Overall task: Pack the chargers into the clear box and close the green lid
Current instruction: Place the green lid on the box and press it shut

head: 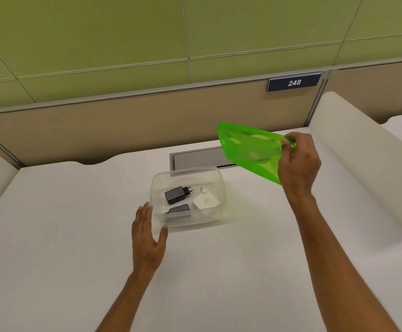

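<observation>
The clear box (215, 178) stands open on the white desk. Inside it lie a black charger (176, 194) with its prongs pointing right, a second black charger (178, 209) near the front wall, and a white charger (206, 200) on the right. My left hand (147, 236) is open, fingers spread, resting against the box's front-left corner. My right hand (299, 161) grips the green lid (247, 149) by its right edge and holds it tilted in the air, above and to the right of the box.
A grey cable hatch (195, 159) is set into the desk just behind the box. A beige partition with a sign reading 248 (294, 82) runs along the back. White padded dividers (362, 149) flank the desk on both sides.
</observation>
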{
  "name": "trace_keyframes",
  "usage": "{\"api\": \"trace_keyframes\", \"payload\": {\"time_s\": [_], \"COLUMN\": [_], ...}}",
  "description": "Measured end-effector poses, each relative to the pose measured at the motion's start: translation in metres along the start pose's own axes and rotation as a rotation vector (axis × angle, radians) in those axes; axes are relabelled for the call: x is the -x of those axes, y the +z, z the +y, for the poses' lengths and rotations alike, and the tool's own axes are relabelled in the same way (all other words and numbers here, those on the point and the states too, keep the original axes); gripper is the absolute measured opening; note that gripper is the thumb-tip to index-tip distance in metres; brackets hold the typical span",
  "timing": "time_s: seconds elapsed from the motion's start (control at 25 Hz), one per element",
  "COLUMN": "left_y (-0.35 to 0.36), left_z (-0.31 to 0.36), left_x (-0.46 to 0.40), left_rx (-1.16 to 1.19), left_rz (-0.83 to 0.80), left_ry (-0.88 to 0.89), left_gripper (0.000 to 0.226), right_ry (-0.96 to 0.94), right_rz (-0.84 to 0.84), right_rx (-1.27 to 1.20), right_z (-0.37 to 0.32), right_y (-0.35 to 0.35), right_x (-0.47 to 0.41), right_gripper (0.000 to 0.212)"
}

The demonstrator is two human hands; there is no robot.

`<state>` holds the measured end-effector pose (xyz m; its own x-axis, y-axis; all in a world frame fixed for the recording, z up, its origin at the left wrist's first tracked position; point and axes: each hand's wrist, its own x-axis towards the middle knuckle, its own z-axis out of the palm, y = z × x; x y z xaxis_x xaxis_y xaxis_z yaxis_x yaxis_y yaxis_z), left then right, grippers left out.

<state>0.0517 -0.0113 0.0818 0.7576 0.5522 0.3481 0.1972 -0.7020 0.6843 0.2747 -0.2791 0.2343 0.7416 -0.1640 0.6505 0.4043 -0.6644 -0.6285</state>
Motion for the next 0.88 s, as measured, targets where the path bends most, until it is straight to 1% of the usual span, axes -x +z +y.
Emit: {"api": "trace_keyframes", "payload": {"time_s": [0.08, 0.12, 0.24, 0.32, 0.44, 0.48, 0.52, 0.6, 0.64, 0.76, 0.88], "left_y": [-0.004, -0.005, -0.005, -0.003, -0.003, -0.004, -0.004, -0.004, -0.002, 0.006, 0.015], "left_z": [0.020, 0.028, 0.043, 0.045, 0.043, 0.042, 0.040, 0.035, 0.033, 0.028, 0.025], "left_x": [-0.022, -0.032, -0.057, -0.068, -0.078, -0.080, -0.082, -0.083, -0.083, -0.081, -0.078], "left_rx": [0.176, 0.278, 0.583, 0.750, 0.982, 0.996, 0.968, 0.852, 0.783, 0.585, 0.444], "left_rz": [0.063, 0.074, 0.055, 0.044, 0.096, 0.130, 0.162, 0.207, 0.209, 0.155, 0.089], "left_ry": [-0.102, -0.159, -0.311, -0.375, -0.431, -0.455, -0.485, -0.550, -0.578, -0.625, -0.650], "left_gripper": [0.063, 0.061, 0.053, 0.046, 0.043, 0.043, 0.043, 0.041, 0.040, 0.041, 0.043], "right_ry": [-0.023, -0.005, 0.152, 0.257, 0.358, 0.414, 0.483, 0.595, 0.609, 0.558, 0.456], "right_rz": [-0.043, -0.089, -0.315, -0.451, -0.532, -0.541, -0.553, -0.572, -0.570, -0.563, -0.588], "right_rx": [-0.123, -0.198, -0.431, -0.561, -0.638, -0.682, -0.751, -0.872, -0.874, -0.684, -0.351], "right_z": [-0.029, -0.041, -0.068, -0.078, -0.081, -0.079, -0.076, -0.071, -0.068, -0.057, -0.045], "right_y": [0.000, 0.002, 0.017, 0.031, 0.056, 0.063, 0.071, 0.084, 0.091, 0.117, 0.141], "right_x": [-0.006, -0.008, -0.008, -0.001, 0.009, 0.010, 0.010, 0.012, 0.016, 0.031, 0.046], "right_gripper": [0.014, 0.014, 0.012, 0.009, 0.006, 0.011, 0.020, 0.035, 0.037, 0.037, 0.040]}}
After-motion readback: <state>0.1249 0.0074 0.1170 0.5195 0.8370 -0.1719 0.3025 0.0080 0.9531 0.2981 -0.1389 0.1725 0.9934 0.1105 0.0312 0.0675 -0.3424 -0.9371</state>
